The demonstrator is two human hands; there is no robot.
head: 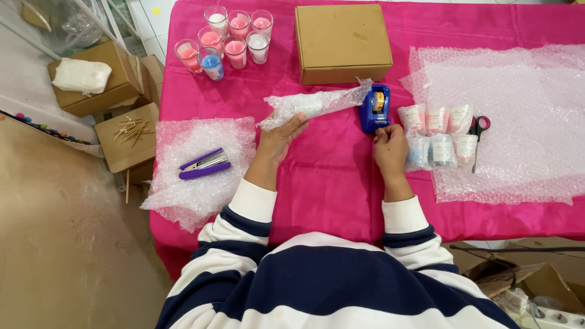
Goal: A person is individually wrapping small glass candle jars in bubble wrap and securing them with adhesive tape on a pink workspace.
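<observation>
left hand (281, 139) holding bubble-wrapped bundle (314, 103), tape dispenser (374, 108)

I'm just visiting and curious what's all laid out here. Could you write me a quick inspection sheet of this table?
Surface: table with pink cloth.
Job's things: bubble-wrapped bundle; blue tape dispenser.
Clutter: candle glasses, closed cardboard box, purple stapler on small bubble wrap, wrapped candles and scissors on big bubble wrap sheet.
Hands: left hand holds the bundle; right hand at the dispenser.
Cables: power strip, lower right.
Surroundings: boxes on floor.
</observation>
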